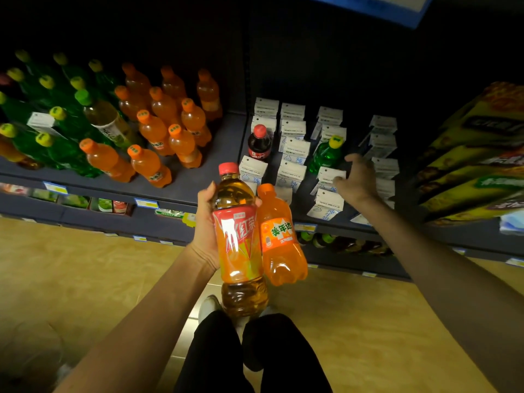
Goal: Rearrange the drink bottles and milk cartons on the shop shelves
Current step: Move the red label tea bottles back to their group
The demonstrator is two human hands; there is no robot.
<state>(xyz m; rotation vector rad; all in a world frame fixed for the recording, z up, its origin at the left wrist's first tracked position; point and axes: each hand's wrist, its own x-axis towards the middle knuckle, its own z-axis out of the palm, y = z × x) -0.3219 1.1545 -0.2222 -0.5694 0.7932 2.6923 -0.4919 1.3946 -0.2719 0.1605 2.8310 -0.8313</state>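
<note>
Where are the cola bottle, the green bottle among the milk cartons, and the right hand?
cola bottle point(259, 145), head view, dark body
green bottle point(326, 156), head view, body
right hand point(357, 180), head view, back of hand

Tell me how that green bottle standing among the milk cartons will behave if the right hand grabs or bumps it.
The green bottle looks full, so probably heavy for its size. It is tall and narrow, so a nudge from the right hand could tip it against the milk cartons. Its smooth, round plastic body might slip in the hand and roll if it falls.
</note>
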